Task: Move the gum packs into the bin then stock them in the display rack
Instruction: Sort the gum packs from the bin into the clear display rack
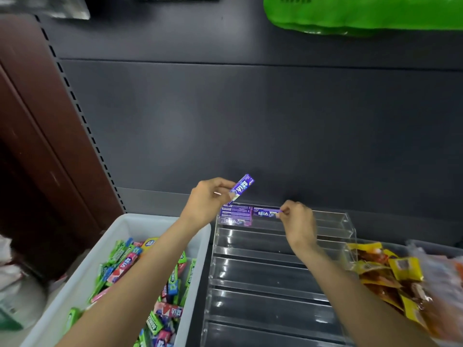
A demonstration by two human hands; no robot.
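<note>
Up at the far row of the clear display rack [283,274], my right hand [298,219] pinched the right end of a purple gum pack [266,212] that lay flat in that row, its long axis running left to right along the slot. Just left of it sat a small stack of purple packs [236,216] already filling the row's left end, and the pinched pack looked close to touching them. My left hand [209,200] hovered above that stack and held another purple pack [241,187] by its lower end, tilted up and to the right, clear of the rack.

So the raised pack was nearest my left hand, and I judged its place to be in the same far row, which stood open to the right of my right hand. The rack's dividers ran left to right, so the pack would need turning level to match. Every nearer row was bare. The white bin [120,222], heaped with mixed gum packs [160,291], stood just left of the rack.
</note>
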